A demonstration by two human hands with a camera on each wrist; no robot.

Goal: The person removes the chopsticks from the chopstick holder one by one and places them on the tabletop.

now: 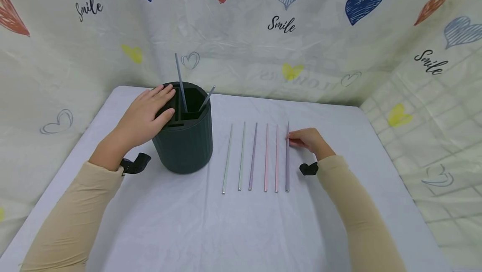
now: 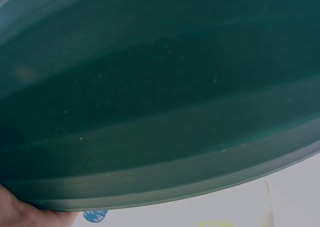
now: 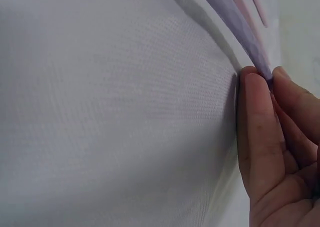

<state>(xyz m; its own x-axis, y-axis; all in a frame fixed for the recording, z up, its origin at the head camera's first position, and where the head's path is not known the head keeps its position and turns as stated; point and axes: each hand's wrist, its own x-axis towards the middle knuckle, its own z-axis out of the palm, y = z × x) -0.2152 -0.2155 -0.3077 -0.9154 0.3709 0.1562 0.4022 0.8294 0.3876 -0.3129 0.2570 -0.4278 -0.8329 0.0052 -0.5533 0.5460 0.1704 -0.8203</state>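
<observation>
My left hand (image 1: 144, 115) rests on the rim of a dark green utensil holder (image 1: 184, 148), its fingers stretched over the divided top. In the left wrist view the ribbed wall of the holder fills most of the picture. Two blue-grey chopsticks (image 1: 180, 81) lean inside the holder. With thumb and fingertips, my right hand (image 1: 306, 139) pinches the thin end of a purple chopstick (image 3: 235, 22), the rightmost in a row. To its left lie two pink chopsticks (image 1: 266, 159), another purple chopstick (image 1: 253, 159) and two green chopsticks (image 1: 241, 159).
A white cloth (image 1: 211, 230) covers the table. Behind it and along the sides hangs a pale curtain (image 1: 241, 33) printed with hearts and the word Smile. The holder stands left of the chopstick row, near the table's back edge.
</observation>
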